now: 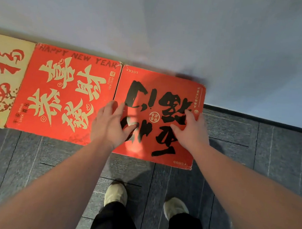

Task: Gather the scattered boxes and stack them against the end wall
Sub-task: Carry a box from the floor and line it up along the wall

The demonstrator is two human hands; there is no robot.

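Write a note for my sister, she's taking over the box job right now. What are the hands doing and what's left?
Left hand: open, flat on the top of the red box with black writing.
Right hand: open, fingers spread on the same box top.
That box sits at the right end of a row along the wall, beside the red box with gold writing and a cream box on the left.
Done: three box tops lined up at the wall.
Left: let go and check for more boxes; none show on the grey floor here.

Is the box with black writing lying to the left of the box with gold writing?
No, the box with black writing lies to the right of the box with gold writing, edge to edge.
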